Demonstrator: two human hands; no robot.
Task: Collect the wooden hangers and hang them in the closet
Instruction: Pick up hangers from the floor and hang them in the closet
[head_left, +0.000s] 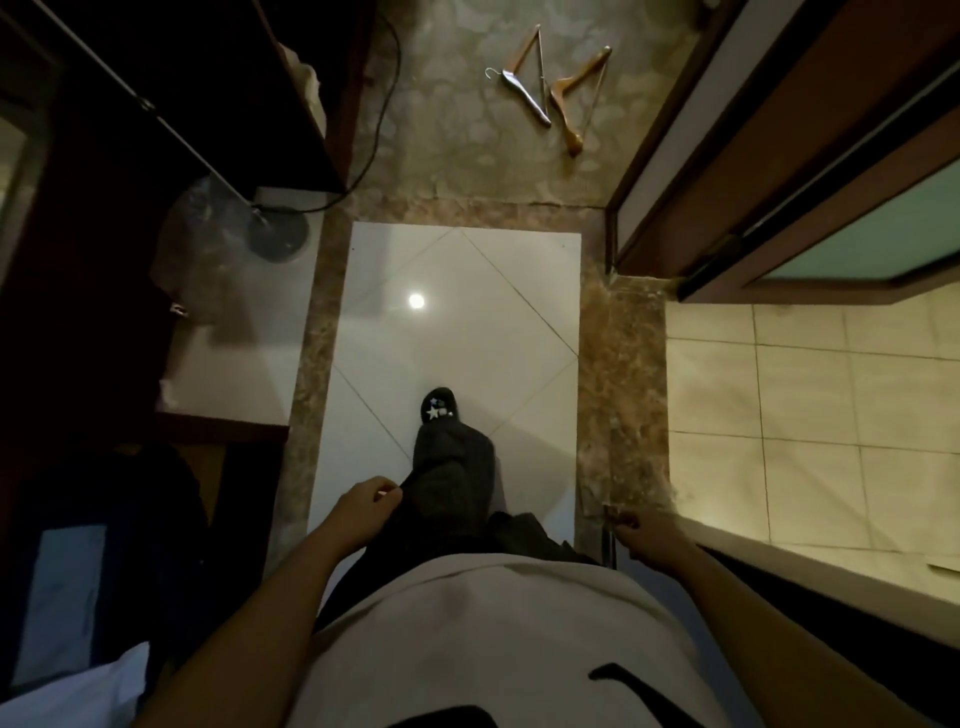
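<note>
My left hand (363, 512) and right hand (644, 535) hang loosely curled and empty at my sides. The left hanger (524, 93) and right hanger (582, 70) lie side by side on the carpet (447, 130) ahead, well beyond my foot (439, 408). The closet rail (140, 98) is at left, with a cable (384, 104) trailing beside it. A door (727, 156) flanks the right.
</note>
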